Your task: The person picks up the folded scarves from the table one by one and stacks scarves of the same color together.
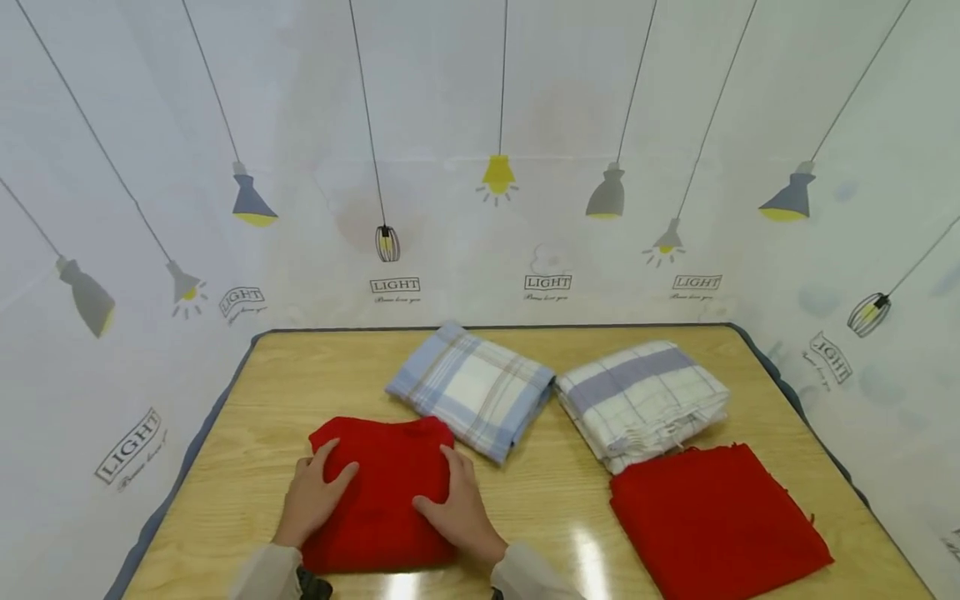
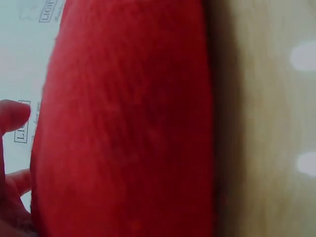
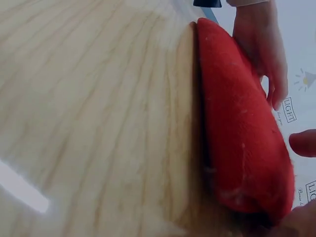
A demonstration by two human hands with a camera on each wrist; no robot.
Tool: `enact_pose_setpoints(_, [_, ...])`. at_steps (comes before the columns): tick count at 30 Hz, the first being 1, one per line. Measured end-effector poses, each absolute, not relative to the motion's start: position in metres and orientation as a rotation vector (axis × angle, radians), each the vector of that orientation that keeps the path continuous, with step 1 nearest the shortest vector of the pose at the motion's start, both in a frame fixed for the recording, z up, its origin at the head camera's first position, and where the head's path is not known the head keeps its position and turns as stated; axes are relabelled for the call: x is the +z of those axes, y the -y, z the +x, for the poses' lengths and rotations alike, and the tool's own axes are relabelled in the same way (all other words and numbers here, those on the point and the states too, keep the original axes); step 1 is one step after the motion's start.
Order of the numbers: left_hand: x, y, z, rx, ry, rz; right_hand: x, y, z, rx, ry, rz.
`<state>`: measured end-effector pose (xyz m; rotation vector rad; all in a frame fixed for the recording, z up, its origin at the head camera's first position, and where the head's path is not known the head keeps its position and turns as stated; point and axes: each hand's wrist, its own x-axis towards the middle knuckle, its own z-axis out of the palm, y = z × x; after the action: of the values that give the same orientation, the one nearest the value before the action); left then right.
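A thick, folded red cloth (image 1: 390, 492) lies on the table in front of me, with a hand at either side. My left hand (image 1: 313, 497) rests on its left part, fingers spread and thumb over the top. On the right edge lies my right hand (image 1: 459, 510), fingers pointing away from me and thumb toward the middle. In the left wrist view the red cloth (image 2: 128, 123) fills the middle, with fingers (image 2: 14, 116) at the far left. The right wrist view shows the rounded near side of the cloth (image 3: 242, 128) and the left hand (image 3: 264, 49) beyond it.
Behind the red cloth lies a folded blue-and-white plaid cloth (image 1: 483, 387). A white checked cloth with a purple-blue stripe (image 1: 637, 400) is at the back right. A second red cloth (image 1: 720, 521) lies at the right front. Lamp-printed curtains (image 1: 465, 125) surround the wooden table (image 1: 247, 450).
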<state>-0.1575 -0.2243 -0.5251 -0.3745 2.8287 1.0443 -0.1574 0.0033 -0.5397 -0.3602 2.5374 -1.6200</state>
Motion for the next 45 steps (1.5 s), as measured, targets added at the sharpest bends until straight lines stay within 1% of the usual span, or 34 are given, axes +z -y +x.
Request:
enact_pose_setpoints(7, [-0.531,0.212,-0.152,1.293,-2.8,-0.329,-0.535,-0.012,-0.153,-1.608,-2.555,-0.344])
enact_pose_setpoints(14, [-0.521,0.195,-0.146,1.427,-2.794,-0.348,-0.53,-0.034,-0.157,-1.599,-2.61,-0.351])
enact_pose_setpoints(21, [-0.524,0.172,-0.151,1.519,-2.845,-0.269,-0.529,-0.057,-0.161,-1.616,-2.745,-0.419])
enact_pose_setpoints(27, [-0.534,0.161,-0.16,1.526,-2.923,-0.213,-0.536,-0.064,-0.169,-1.585,-2.809,-0.419])
enact_pose_setpoints(38, [-0.544,0.135,-0.168,1.475,-2.964,-0.082,-0.543,-0.093,-0.171,-1.481,-2.877,-0.224])
enact_pose_setpoints(41, [-0.541,0.135,-0.166,1.443,-2.956,-0.086,-0.544,-0.096,-0.171,-1.435,-2.878,-0.274])
enact_pose_setpoints(45, [-0.534,0.143,-0.162,1.378,-2.89,-0.142,-0.543,-0.095,-0.17,-1.252,-2.864,-0.44])
